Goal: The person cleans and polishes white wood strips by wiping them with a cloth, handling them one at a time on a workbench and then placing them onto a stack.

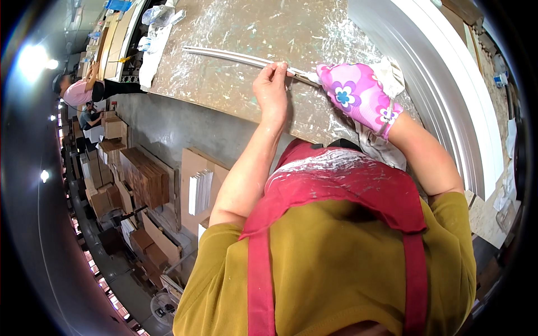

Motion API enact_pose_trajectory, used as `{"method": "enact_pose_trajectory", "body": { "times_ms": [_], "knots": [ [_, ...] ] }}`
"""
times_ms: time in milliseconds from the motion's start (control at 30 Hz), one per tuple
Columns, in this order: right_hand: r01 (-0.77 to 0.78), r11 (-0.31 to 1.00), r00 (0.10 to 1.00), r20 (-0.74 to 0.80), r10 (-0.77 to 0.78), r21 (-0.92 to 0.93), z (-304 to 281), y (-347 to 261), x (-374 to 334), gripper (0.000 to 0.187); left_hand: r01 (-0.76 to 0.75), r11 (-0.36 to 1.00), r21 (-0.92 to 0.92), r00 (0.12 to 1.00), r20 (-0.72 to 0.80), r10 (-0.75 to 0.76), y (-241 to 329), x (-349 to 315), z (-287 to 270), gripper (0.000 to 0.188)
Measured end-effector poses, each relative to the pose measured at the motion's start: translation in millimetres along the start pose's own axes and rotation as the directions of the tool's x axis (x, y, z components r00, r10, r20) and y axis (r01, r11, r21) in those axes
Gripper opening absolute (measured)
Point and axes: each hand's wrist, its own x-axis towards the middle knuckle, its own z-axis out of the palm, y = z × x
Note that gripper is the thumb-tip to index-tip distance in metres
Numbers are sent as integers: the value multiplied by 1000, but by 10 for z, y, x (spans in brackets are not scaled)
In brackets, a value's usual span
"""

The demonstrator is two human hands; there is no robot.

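Observation:
A long, thin white strip of trim (pixel 227 54) lies at a slant above the worktable (pixel 224 84), its far end pointing left. My bare left hand (pixel 271 89) pinches it near the middle between thumb and fingers. My right hand (pixel 356 92), in a pink glove with a flower pattern, is closed around the strip's right end; the glove hides that end. Beside the glove lies a crumpled white cloth (pixel 389 75), partly covered by my wrist. White smears mark the brown tabletop and my red apron (pixel 336 173).
Long white boards (pixel 437 73) are stacked along the table's right side. Plastic bags (pixel 158 15) and a white cloth (pixel 152 64) lie at its left edge. Cardboard boxes (pixel 147 176) and a fan (pixel 162 308) stand on the floor at left. Two people are farther off.

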Motion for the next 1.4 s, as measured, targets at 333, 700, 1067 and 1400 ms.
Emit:
{"method": "enact_pose_trajectory", "body": {
  "times_ms": [333,700,1067,1400],
  "knots": [
    [56,998,994,-97,-59,-32,45,47,-84,15,-48,998,49,999,24,46,-61,-23,6,14],
    [65,998,996,-61,-64,15,46,73,-118,22,-95,988,121,995,48,90,-100,-46,7,16],
    [-86,979,992,103,68,184,7,38,-116,17,-72,997,32,996,62,70,-159,-17,-17,10],
    [-71,989,994,90,60,129,20,18,-70,18,-79,991,111,996,59,73,-88,-36,-22,15]
  ]
}}
